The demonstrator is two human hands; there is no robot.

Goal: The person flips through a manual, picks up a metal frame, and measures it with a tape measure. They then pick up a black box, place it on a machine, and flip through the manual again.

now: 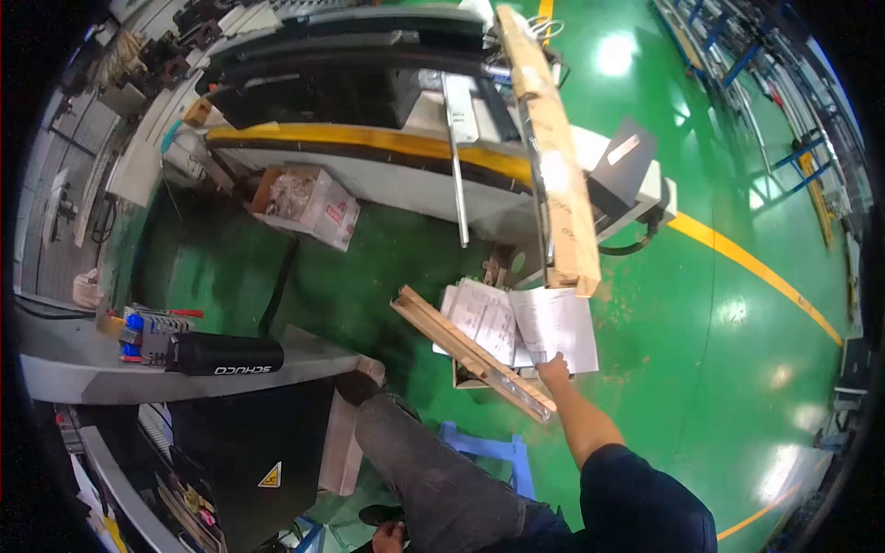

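Observation:
My right hand (553,369) reaches forward, its fingers closed at the lower edge of a white printed sheet of paper (562,323). That sheet lies tilted over the right side of a box, beside more printed papers (479,318). A long strip wrapped in brown paper (461,346) slants across the front of these papers, close to the left of my right hand. At the bottom of the view, my left hand (389,536) is curled near my leg, under a dark object (378,514); I cannot tell what its fingers hold.
A long brown-wrapped profile (558,175) rests across the machine's end, jutting toward me. A carton (318,207) with plastic stands on the green floor. Left are a grey machine arm with a black SCHUCO cylinder (230,355) and a black cabinet (240,442). A blue stool (498,450) stands ahead.

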